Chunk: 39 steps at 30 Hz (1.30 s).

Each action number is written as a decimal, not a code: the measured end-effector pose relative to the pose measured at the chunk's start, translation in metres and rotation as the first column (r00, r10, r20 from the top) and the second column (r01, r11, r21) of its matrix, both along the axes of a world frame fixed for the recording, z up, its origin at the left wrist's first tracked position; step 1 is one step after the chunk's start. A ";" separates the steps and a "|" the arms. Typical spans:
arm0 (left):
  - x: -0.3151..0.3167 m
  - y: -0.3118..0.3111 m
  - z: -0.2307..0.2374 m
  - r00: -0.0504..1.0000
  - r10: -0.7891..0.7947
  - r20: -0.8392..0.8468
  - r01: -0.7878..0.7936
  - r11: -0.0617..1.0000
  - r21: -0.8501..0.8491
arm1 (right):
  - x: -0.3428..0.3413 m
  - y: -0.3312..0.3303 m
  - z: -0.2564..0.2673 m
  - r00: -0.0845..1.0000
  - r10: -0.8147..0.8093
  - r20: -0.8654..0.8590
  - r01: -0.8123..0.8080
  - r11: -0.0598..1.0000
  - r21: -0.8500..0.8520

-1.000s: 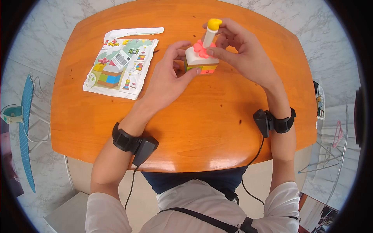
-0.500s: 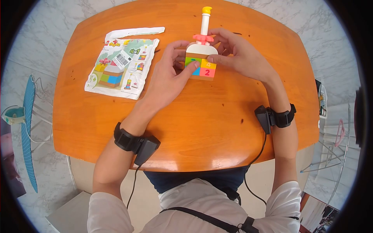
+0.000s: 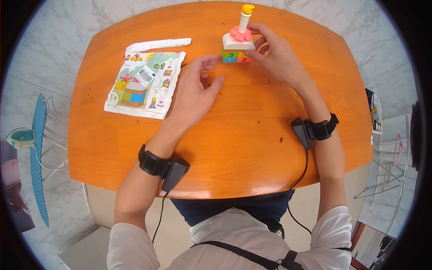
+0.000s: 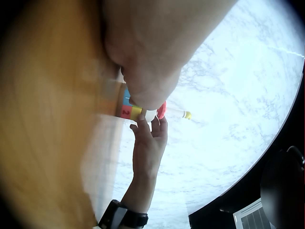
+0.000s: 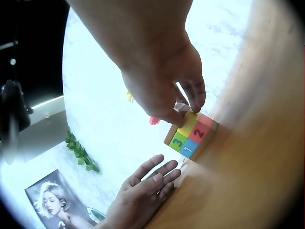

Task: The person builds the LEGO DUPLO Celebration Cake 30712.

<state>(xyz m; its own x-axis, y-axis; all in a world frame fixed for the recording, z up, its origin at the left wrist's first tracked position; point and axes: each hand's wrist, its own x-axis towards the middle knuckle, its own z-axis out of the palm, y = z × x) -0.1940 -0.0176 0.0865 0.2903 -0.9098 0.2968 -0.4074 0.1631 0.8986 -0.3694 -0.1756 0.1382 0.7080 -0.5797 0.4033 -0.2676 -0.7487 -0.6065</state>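
Note:
A small cake of toy building bricks (image 3: 231,57) stands upright toward the far side of the table. Numbered green, blue, yellow and pink bricks sit between brown layers, under a white rounded brick (image 3: 231,42). On top are a pink flower piece (image 3: 240,34) and a white candle (image 3: 243,23) with a yellow flame. My right hand (image 3: 278,56) holds the cake's right side, thumb on the front by the yellow brick (image 5: 188,125), other fingers partly hidden behind. To the left, apart from the bricks, my left hand (image 3: 194,94) has its fingers loosely extended.
A white printed toy packet (image 3: 139,85) lies on the wooden table (image 3: 234,148) left of the left hand, with a torn-off strip (image 3: 157,44) just beyond it. An ironing board (image 3: 39,166) with an iron (image 3: 21,138) stands past the table's left side.
The cake has moved farther away across the table, turning upright and then slightly angled. My left hand has let go of it; the right hand keeps its hold.

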 end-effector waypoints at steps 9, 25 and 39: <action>0.004 0.000 -0.003 1.000 -0.018 0.017 0.017 0.998 0.055 | -0.064 -0.012 0.011 0.943 -0.090 -0.320 0.121 0.990 0.078; 0.007 0.002 0.000 0.989 -0.105 0.101 0.100 0.994 0.053 | -0.262 0.254 -0.079 0.852 -0.464 -0.242 0.369 0.861 -0.350; 0.006 -0.001 -0.003 0.982 -0.102 0.158 0.097 0.994 0.042 | -0.319 0.404 -0.112 0.895 -0.171 -0.411 0.396 0.728 0.559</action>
